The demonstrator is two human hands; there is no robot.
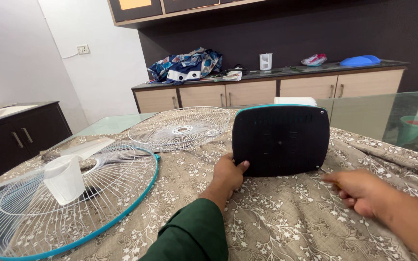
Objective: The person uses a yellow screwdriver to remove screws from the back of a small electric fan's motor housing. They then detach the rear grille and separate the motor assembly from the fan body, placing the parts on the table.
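Observation:
A black fan base (280, 140) with a teal rim stands tipped on its edge on the patterned cloth, its underside facing me. My left hand (228, 175) grips its lower left corner, thumb on the black face. My right hand (356, 190) hovers by the lower right corner, fingers curled around something thin and yellowish that I cannot make out clearly. A white wire fan guard (180, 128) lies flat behind the base on the left. A second white guard with a teal ring (68, 203) lies at the near left, with a translucent white fan blade (65, 180) on it.
The beige flowered cloth (286, 227) covers a glass table whose bare edge (388, 116) shows at the right. Behind stands a long sideboard (267, 92) with bundled fabric, a white device and a blue tray. A dark cabinet (20, 133) is at the left.

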